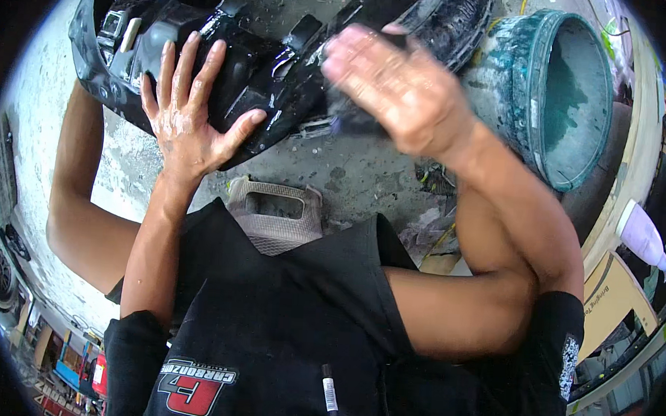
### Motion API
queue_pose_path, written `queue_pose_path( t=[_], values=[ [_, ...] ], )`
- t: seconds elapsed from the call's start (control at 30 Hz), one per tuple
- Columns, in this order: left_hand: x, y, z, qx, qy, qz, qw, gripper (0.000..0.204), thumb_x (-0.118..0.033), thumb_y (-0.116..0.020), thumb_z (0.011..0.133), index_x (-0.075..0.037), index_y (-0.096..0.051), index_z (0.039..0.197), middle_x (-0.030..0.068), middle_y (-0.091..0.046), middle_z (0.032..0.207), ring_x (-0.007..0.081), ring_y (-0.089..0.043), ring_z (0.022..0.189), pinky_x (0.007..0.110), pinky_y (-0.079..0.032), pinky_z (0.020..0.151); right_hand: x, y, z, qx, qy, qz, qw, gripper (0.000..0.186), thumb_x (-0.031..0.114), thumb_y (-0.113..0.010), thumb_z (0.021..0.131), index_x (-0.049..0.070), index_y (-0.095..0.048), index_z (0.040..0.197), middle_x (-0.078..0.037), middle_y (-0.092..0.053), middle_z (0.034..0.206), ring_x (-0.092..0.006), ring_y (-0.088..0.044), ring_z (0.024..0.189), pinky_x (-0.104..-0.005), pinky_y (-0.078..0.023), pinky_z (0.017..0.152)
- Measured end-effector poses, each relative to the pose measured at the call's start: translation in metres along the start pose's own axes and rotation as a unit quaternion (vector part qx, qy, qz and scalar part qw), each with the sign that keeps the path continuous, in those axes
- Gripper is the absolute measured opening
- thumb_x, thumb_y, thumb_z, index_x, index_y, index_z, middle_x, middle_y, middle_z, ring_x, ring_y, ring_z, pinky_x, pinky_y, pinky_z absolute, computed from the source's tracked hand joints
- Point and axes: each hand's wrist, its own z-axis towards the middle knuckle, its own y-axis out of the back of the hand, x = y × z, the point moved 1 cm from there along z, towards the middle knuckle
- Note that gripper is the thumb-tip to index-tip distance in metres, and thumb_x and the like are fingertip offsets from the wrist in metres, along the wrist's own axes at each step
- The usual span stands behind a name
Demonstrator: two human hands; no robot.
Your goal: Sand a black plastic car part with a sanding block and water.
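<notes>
Left hand (180, 128) on black panel (238, 75); lettered shirt logo (193, 396).

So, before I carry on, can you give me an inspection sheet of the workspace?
Surface: grey, stained concrete-looking floor.
Job's things: large glossy black moulded part, wet-looking.
Clutter: round teal bucket, stained inside; pale grey mesh-patterned plastic piece between the legs.
Hands: left hand flat on the part, fingers spread; right hand blurred, contact unclear.
Cables: thin yellow line near the bucket, possibly a cable.
Surroundings: white plastic bottle, brown cardboard box, black wheel.
</notes>
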Motion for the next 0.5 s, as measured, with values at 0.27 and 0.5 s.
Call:
queue_pose_path(
  t=[0.27,0.5],
  values=[
    [-0.003,0.001,0.0,-0.016,-0.003,-0.006,1.0,0.094,-0.077,-0.075,0.079,-0.025,-0.056,0.156,0.0068,-0.044,0.168,0.0326,-0.033,0.158,0.063,-0.007,0.126,0.027,-0.011,-0.008,0.112,0.103,0.077,0.985,0.055,0.004,-0.067,0.08,0.006,-0.073,0.135,-0.017,-0.066,0.147,-0.0294,-0.058,0.143,-0.0446,-0.042,0.123],
    [-0.003,0.002,-0.003,0.003,0.016,-0.003,1.0,0.091,-0.077,-0.073,0.081,-0.028,-0.056,0.156,0.0008,-0.048,0.165,0.033,-0.031,0.159,0.069,-0.01,0.124,-0.038,0.079,0.0,-0.047,-0.431,0.045,0.9,0.037,0.023,-0.064,0.105,0.003,-0.07,0.135,-0.021,-0.074,0.126,-0.0367,-0.068,0.122,-0.0431,-0.054,0.103]
  ],
)
